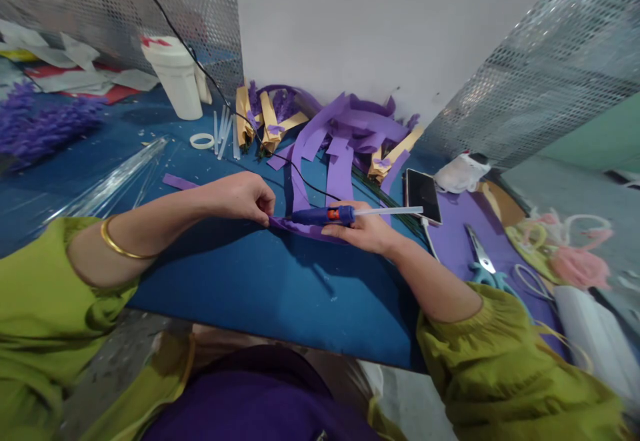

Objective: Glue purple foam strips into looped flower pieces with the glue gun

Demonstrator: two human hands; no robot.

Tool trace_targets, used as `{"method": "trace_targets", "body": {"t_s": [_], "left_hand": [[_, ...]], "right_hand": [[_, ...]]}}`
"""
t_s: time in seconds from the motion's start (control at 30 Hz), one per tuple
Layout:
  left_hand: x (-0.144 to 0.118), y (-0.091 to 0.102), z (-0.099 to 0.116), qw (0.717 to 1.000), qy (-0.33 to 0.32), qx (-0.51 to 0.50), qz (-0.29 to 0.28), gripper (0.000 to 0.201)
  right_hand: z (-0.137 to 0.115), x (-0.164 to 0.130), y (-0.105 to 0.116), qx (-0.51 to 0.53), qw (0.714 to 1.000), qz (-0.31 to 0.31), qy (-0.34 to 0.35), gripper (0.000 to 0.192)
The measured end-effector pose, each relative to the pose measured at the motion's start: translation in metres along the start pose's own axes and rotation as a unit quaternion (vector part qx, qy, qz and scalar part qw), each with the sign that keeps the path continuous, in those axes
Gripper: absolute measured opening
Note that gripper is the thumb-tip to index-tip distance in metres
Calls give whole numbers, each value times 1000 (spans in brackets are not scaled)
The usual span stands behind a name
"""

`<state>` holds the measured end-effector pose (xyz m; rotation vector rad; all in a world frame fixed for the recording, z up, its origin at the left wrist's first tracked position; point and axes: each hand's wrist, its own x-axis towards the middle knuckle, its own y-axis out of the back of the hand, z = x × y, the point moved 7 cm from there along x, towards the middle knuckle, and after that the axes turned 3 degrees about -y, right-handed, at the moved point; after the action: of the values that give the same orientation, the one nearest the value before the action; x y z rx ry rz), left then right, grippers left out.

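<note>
Head view, as I follow the bench from a distance. The left hand (pixel 256 201) is closed in a narrow pinch on the left end of a purple strip (pixel 311 230). The right hand (pixel 364 225) is wrapped around a blue glue gun (pixel 313 216), its thumb lying at the strip's right portion; whether that thumb also grips the strip, I cannot tell.

The governing relation, in my judgement, is that between nozzle and strip. The gun's long axis runs left to right, roughly parallel to the strip's length and to the near edge of the blue table (pixel 240 281). Its nozzle points left, toward the pinching fingertips, and a translucent glue stick (pixel 390 211) projects from its rear to the right. The strip lies just on my near side of the gun, spanning the gap between the hands; its right end sits slightly closer to me. Of the two hands, the left is nearer the nozzle tip. Contact between tip and strip is too small for me to confirm.

Beyond the gun, a black cord (pixel 307 181) descends toward the right hand, crossing in front of loose purple bands (pixel 340 131).
</note>
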<state>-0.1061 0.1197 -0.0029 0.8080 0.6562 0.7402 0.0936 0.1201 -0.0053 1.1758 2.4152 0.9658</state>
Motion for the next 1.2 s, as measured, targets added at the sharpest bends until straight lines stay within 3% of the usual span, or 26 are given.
{"method": "trace_targets", "body": {"t_s": [1.2], "left_hand": [[-2, 8, -14, 999, -8, 20, -33, 16]], "right_hand": [[-3, 0, 3, -34, 999, -8, -11, 39]]}}
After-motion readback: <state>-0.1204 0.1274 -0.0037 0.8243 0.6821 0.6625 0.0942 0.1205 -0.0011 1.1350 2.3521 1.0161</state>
